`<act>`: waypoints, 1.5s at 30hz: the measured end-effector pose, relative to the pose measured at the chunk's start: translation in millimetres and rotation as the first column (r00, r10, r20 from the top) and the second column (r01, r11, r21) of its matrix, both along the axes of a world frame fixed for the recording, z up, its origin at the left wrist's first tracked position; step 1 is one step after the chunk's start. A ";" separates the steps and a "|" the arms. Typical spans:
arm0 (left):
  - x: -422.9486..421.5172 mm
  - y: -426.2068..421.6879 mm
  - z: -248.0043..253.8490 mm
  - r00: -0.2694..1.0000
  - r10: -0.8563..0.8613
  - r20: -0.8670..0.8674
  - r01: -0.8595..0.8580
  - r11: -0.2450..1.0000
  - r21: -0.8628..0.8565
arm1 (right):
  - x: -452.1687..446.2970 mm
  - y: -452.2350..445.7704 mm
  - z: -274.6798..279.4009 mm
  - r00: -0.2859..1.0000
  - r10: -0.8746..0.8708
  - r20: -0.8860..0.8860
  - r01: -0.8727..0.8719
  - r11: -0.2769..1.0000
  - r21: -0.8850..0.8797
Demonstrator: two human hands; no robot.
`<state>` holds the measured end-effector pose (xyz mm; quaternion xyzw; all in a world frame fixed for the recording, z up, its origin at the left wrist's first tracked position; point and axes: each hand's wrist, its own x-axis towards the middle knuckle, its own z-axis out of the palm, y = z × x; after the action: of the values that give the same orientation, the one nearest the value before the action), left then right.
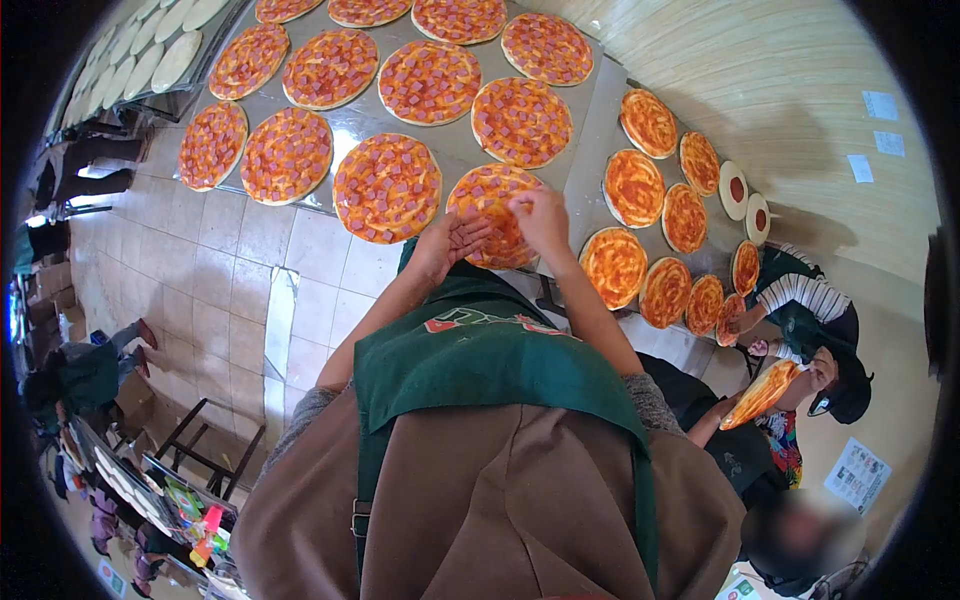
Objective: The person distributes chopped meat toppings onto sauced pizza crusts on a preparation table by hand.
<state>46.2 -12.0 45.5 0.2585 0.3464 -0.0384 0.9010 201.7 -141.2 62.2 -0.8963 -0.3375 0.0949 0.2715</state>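
Observation:
Directly before me lies a pizza (492,190) with ham cubes and orange-yellow sauce, at the near edge of the metal table. My left hand (452,243) is over its lower left part, palm up, fingers stretched out and slightly cupped; I make out nothing held in it. Above the right side of that pizza is my right hand (541,222), its fingers curled together. Whatever they may hold is hidden. Another ham-topped pizza (388,188) lies just left of my hands, and a pizza with sauce only (613,268) is to the right.
Several more ham pizzas stand in rows on the metal table (440,145). Sauced bases continue along the right-hand table (592,195), where a person in a striped sleeve (795,292) works. Close on my right, another person's hand holds a tilted sauced pizza (762,393). Plain bases (176,62) fill a rack at far left.

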 end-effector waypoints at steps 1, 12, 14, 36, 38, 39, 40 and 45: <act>-1.6 0.6 -1.0 1.000 0.011 0.006 -0.011 1.000 0.001 | 7.9 -2.7 -1.8 1.000 -0.016 0.007 0.016 0.998 -0.052; -3.1 3.6 -3.8 0.997 0.047 0.061 -0.046 0.999 -0.015 | 20.1 13.5 -0.8 0.982 0.027 0.186 0.037 0.942 -0.333; -2.1 1.7 0.3 0.993 0.086 0.076 -0.082 0.995 -0.050 | 17.2 15.5 4.8 0.978 0.041 0.205 0.016 0.964 -0.267; -16.0 -3.4 10.6 0.982 0.017 0.189 -0.014 1.000 -0.018 | 17.8 -22.3 -10.9 0.959 -0.080 -0.273 0.067 0.996 -0.058; -17.1 -4.0 8.5 0.979 0.004 0.203 -0.001 1.000 -0.015 | 22.3 -28.0 -22.4 0.972 -0.091 -0.218 0.055 0.984 -0.169; -16.7 -3.0 7.6 0.978 -0.002 0.209 0.005 1.000 -0.012 | 19.5 -25.3 -16.9 0.983 -0.080 -0.166 0.044 0.977 -0.210; -14.5 -1.9 10.0 0.977 -0.001 0.212 0.002 1.000 -0.004 | 14.0 -20.3 -5.8 0.991 -0.065 -0.115 0.034 0.968 -0.250; -7.2 -0.7 10.6 0.965 0.044 0.260 -0.042 0.999 -0.013 | 5.0 -11.1 0.5 0.994 0.011 0.105 0.022 0.952 -0.305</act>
<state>38.9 -12.7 56.1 0.2502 0.2306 0.0141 0.9402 206.7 -152.3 62.7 -0.9323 -0.3299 0.0977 0.1115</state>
